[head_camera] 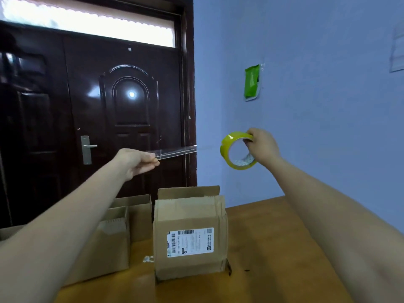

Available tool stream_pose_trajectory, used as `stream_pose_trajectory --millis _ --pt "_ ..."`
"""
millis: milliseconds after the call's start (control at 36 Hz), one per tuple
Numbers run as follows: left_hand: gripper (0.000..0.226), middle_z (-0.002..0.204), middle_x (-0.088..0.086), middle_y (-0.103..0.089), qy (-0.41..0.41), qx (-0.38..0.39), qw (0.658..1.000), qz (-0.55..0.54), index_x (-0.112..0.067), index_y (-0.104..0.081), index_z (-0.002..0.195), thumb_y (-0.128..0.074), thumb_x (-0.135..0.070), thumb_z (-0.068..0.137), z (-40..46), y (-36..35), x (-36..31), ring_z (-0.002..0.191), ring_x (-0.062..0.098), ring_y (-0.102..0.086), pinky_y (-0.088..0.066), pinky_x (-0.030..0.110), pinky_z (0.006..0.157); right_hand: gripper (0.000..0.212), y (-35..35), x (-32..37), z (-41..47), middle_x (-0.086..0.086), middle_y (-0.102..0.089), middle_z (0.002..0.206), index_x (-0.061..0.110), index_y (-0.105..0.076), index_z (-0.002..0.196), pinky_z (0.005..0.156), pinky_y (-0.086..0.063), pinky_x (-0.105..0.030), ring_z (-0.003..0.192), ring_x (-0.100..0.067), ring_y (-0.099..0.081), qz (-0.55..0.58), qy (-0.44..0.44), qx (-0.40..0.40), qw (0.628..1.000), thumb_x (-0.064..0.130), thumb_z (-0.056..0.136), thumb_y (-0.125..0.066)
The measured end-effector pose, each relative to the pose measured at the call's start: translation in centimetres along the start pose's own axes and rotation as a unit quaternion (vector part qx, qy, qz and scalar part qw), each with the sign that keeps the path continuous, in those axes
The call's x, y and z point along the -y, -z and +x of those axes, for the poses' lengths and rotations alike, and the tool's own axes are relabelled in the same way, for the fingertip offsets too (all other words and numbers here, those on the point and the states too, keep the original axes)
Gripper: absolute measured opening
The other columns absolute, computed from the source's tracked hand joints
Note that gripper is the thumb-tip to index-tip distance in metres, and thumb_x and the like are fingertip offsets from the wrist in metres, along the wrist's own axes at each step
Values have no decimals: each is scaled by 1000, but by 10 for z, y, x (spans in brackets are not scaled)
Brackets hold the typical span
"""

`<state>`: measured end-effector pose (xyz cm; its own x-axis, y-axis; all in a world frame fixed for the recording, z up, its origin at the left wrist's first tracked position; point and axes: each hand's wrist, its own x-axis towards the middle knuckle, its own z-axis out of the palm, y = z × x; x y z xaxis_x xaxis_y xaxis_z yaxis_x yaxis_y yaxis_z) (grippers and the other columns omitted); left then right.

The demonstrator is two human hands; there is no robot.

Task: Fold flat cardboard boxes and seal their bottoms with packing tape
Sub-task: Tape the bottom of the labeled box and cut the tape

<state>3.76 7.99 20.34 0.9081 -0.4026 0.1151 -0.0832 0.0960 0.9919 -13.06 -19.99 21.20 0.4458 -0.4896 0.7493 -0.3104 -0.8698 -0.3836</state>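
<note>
A folded cardboard box with a white shipping label stands upright on the wooden table, one flap raised at its back. High above it, my right hand grips a yellow roll of packing tape, fingers hooked through its core. My left hand pinches the free end of a clear tape strip that stretches level from the roll toward the left. Both hands hover in the air, well clear of the box.
Other cardboard boxes sit on the table's left side, partly behind my left forearm. The wooden table extends to the right of the box. A dark door and a blue wall with a green packet stand behind.
</note>
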Motion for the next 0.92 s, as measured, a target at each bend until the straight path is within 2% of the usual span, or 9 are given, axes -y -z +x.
stream_pose_trajectory --millis 139,194,333,417,500,639,722,833,917 --pt "2 64 10 -68 18 -2 1000 24 2 -64 85 -62 4 86 3 -9 5 62 17 -68 -56 20 51 18 0 14 -4 -7 -60 71 13 -63 73 68 -48 -35 69 -23 -57 372 -167 -80 910 0 84 -58" --pt "7 61 10 -68 18 -3 999 39 0 -63 81 -61 3 87 4 -11 3 52 16 -68 -56 20 50 23 0 13 -4 -1 -56 62 15 -63 69 66 -45 -35 61 -17 -52 404 -172 -94 894 -3 82 -57" --pt "16 40 5 -60 20 -43 995 85 -2 -60 74 -58 2 90 9 -8 2 36 12 -61 -52 19 42 21 -5 -5 -9 -18 -61 99 5 -65 101 69 -42 -38 91 -34 -57 3 43 -30 999 1 88 -50" --pt "21 34 4 -55 28 -81 989 124 -1 -58 73 -57 -5 93 14 -1 2 29 9 -55 -46 15 32 31 1 -14 -17 -22 -53 104 2 -61 110 62 -38 -39 89 -38 -56 -191 151 15 970 -5 80 -56" --pt "12 47 8 -62 22 -100 987 126 1 -60 79 -60 -3 90 19 11 1 37 14 -60 -48 17 34 41 -3 -33 -25 -15 -58 72 3 -66 73 45 -40 -28 57 -30 -58 -355 280 42 891 -3 36 -83" --pt "7 74 16 -59 63 -83 988 114 3 -60 90 -55 0 93 24 16 14 66 26 -61 -59 32 65 54 -19 -44 -28 -10 -52 62 5 -62 67 45 -25 -25 47 -27 -52 -353 268 80 893 -15 20 -78" --pt "9 83 20 -57 92 -48 991 86 5 -59 99 -54 3 92 21 18 22 80 28 -60 -51 43 89 37 -18 -40 -29 -14 -55 87 3 -62 94 56 -26 -32 73 -33 -57 -346 224 89 907 -12 61 -69" --pt "9 118 30 -55 125 -7 989 77 4 -55 98 -57 -2 91 13 21 25 106 40 -60 -59 36 76 36 -19 -50 -26 -12 -53 106 10 -58 116 62 -31 -34 93 -35 -55 -271 139 86 949 -4 86 -46" --pt "18 94 29 -67 154 32 988 -6 7 -53 110 -49 1 94 13 18 27 71 35 -71 -58 34 49 37 -17 -53 -26 -11 -53 107 12 -60 115 62 -30 -33 95 -34 -55 -244 110 79 960 -4 86 -45"
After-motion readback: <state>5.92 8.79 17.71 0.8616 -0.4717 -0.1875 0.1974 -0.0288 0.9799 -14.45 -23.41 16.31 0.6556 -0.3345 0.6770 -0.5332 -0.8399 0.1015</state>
